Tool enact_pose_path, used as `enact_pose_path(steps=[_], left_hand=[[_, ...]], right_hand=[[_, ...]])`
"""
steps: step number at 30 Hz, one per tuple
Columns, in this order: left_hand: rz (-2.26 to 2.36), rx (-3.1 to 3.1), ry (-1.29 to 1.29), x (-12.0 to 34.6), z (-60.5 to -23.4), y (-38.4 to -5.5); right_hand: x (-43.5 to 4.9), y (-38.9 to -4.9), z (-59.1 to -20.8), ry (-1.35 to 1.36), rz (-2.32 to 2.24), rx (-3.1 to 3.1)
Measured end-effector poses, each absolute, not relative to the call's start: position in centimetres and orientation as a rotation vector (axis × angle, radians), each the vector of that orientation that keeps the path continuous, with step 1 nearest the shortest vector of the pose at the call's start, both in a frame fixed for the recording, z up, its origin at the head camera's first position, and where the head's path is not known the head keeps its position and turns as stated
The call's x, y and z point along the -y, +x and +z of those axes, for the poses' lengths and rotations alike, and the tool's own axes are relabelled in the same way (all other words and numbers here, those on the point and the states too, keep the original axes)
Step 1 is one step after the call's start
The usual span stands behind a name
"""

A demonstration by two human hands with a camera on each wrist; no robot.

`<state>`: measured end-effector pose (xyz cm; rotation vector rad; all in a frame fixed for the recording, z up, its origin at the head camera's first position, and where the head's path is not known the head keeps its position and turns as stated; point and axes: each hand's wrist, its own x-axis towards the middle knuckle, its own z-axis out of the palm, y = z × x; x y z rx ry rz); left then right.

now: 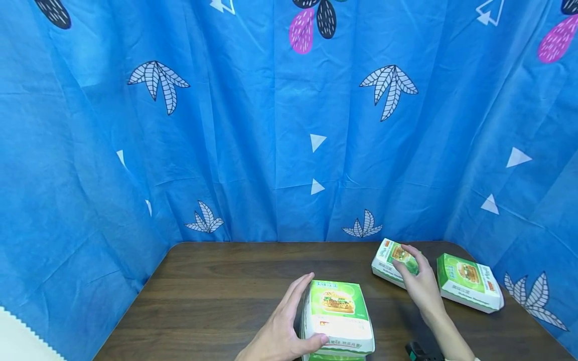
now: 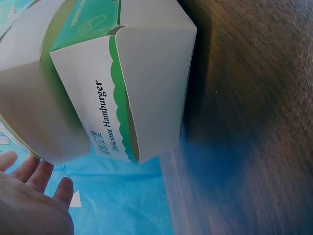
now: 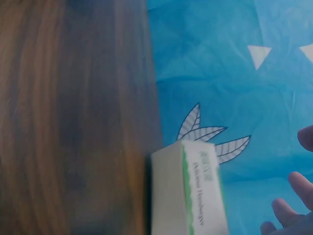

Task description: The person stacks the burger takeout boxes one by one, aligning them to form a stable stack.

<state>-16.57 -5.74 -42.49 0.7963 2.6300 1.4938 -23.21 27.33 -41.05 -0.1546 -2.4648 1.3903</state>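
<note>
Two green-and-white hamburger boxes are stacked near the front of the table. My left hand [image 1: 281,328] lies along the left side of the upper box [image 1: 337,303], thumb by its front edge and fingers extended toward its far corner. In the left wrist view those fingertips are right at the upper box's edge, and the lower box [image 2: 151,93] sits beneath on the wood. Over at the back right, my right hand [image 1: 421,283] hovers with spread fingers above another hamburger box [image 1: 387,258]. The right wrist view shows that box's printed side and the fingers apart from it.
One more hamburger box [image 1: 469,281] lies at the table's right side, beside my right hand. Below my right forearm is a small black object [image 1: 417,351]. A blue patterned curtain [image 1: 253,150] hangs behind the dark wooden table [image 1: 217,291].
</note>
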Motion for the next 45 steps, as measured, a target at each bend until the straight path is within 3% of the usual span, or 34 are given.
enact_pose_path(steps=[14, 37, 45], left_hand=[[1.495, -2.621, 0.813, 5.8, -42.8, -16.5], [1.497, -2.673, 0.863, 5.9, -42.7, -16.6], [1.502, -2.713, 0.936, 5.9, -42.8, -16.6]], right_hand=[[-28.9, -23.9, -44.0, -0.13, 1.09, 2.508], [-29.9, -24.6, -46.3, -0.113, 1.07, 2.604], [-29.8, -24.9, -46.2, -0.25, 1.105, 2.678]])
